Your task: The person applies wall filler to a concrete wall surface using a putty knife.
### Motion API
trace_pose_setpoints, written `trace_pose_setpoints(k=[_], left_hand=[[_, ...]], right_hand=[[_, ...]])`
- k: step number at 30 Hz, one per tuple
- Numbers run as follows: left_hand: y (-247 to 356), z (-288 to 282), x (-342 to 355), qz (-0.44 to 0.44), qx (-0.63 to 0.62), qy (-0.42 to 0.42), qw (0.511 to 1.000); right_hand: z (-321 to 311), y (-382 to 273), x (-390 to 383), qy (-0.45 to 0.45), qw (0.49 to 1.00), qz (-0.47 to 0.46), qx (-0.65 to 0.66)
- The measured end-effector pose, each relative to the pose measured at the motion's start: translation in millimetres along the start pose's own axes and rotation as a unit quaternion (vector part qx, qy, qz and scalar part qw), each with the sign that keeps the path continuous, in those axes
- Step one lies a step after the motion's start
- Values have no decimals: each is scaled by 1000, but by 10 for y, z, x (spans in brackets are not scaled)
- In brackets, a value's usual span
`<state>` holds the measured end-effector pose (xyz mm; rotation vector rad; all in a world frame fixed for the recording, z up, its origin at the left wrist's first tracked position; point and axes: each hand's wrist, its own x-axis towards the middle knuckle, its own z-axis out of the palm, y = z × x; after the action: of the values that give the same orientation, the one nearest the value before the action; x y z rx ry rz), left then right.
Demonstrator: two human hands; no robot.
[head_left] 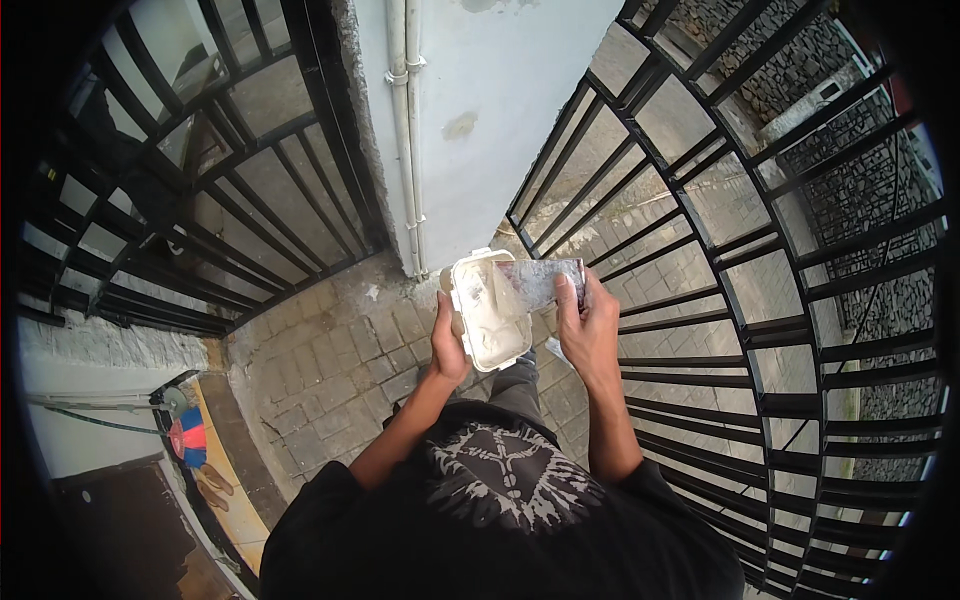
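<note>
My left hand [449, 342] is closed around the left side of a white plastic tub [459, 318], held tilted in front of my chest. Inside the tub lies a thick off-white paste [490, 343], smeared up the walls. Between thumb and fingers, my right hand [592, 322] grips a flat, greyish scraper [538, 284] with dark reddish edges and whitish smears. The scraper's left end reaches over the tub's upper right side; whether it touches the paste, I cannot tell.
A white wall pillar [480, 150] with vertical pipes [404, 140] stands ahead. Black barred gates [690, 210] rise on the right and on the left [240, 200]. Grey paving bricks [330, 360] cover the ground. Brown sandals [213, 485] and a red-blue item [187, 437] are at lower left.
</note>
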<state>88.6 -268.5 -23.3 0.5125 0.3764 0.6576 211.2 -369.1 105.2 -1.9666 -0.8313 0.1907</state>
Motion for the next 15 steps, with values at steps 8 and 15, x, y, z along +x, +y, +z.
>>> trace_pose_setpoints(k=[8,15], left_hand=[[10,-18,-15,18,-9,20,1000],[-23,-38,25,30,-25,24,999]], right_hand=[[-68,11,18,20,992,-78,-96],[-23,101,68,-11,996,35,79]])
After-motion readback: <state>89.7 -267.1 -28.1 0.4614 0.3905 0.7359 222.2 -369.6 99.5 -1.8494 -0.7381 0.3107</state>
